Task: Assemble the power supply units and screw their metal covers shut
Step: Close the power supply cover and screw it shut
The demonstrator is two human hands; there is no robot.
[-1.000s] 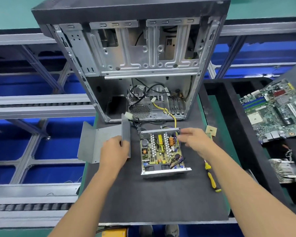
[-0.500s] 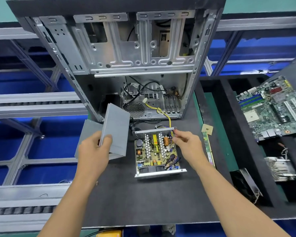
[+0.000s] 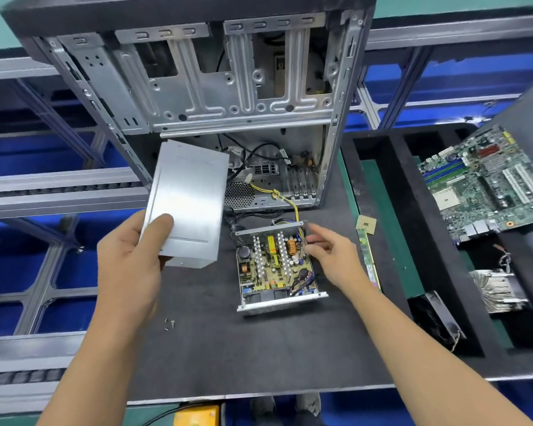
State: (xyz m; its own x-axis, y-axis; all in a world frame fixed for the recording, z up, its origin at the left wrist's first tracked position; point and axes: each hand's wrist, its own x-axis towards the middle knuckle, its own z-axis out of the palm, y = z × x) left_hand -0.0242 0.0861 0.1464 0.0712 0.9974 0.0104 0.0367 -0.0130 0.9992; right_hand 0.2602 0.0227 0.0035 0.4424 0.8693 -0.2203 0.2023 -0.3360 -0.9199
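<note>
The left hand (image 3: pixel 130 259) pinches the metal cover (image 3: pixel 186 204) at its near-left corner, thumb pressed flat on the top face and the other fingers hidden beneath. The cover hangs tilted above the mat, left of centre in the frame. The right hand (image 3: pixel 333 256) reaches to the far-right corner of the open power supply (image 3: pixel 274 265), its fingers loosely curled at the bundle of wires (image 3: pixel 300 233) there; whether they actually pinch a wire cannot be told.

The step in hand appears to be closing the unit. The next move likely calls for tucking the wires clear of the edge, then turning the cover over and lowering it squarely onto the tray so the screw holes line up.

Counted: one cover, one open power supply at frame centre, and what look like two loose screws (image 3: pixel 169 323) on the black mat (image 3: pixel 259 348) at lower left of the unit. Beyond stand one computer case (image 3: pixel 228 87) at upper centre and one motherboard (image 3: pixel 486 182) at right.
</note>
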